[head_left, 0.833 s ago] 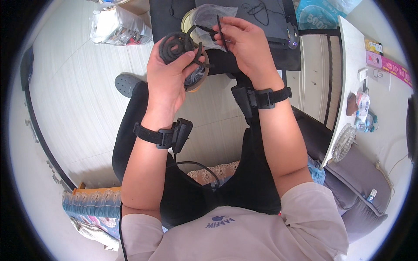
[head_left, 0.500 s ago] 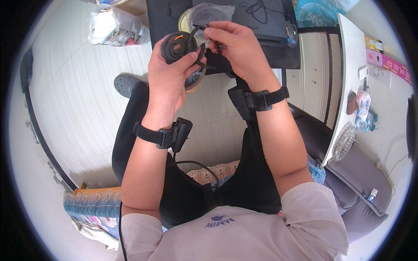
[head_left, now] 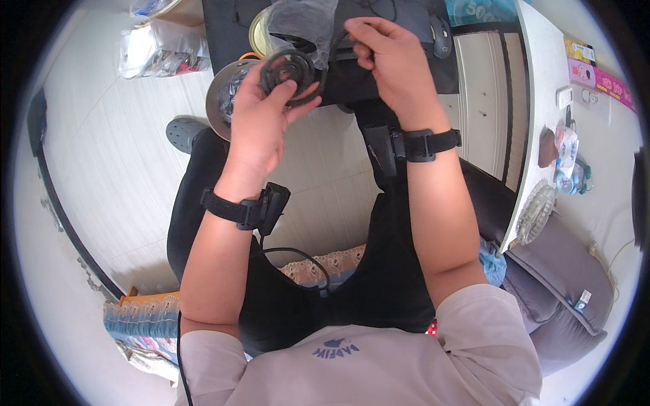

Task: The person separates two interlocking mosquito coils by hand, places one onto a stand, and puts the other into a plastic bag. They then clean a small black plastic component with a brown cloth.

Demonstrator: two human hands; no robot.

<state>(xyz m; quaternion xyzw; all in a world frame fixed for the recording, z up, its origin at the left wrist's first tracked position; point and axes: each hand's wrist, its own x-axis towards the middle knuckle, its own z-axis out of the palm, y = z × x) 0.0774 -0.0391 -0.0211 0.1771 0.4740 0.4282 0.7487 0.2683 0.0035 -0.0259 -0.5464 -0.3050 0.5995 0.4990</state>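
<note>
L hand (head_left: 261, 122) pinches blk coil (head_left: 291, 66), thumb on top, over near side of blk table (head_left: 227, 40), just R of bowl (head_left: 214, 101). R hand (head_left: 396, 68) farther R, fingertips bunched; can't tell on what, dark blur there. Translucent bag (head_left: 301, 27) beyond coil.

The dark coil (head_left: 296, 68) is blurred, its loops running together, and it covers part of the fingers of the left hand (head_left: 261, 115). That hand also hides one side of the bowl (head_left: 214, 108), and what lies under the shiny plastic in it cannot be told. Whether the right hand (head_left: 396, 71) pinches anything is unclear — the dark streak by its fingertips is smeared. A plastic bag (head_left: 305, 24) covers part of the tin (head_left: 256, 30) — the upper edge crops the black table (head_left: 227, 34).
</note>
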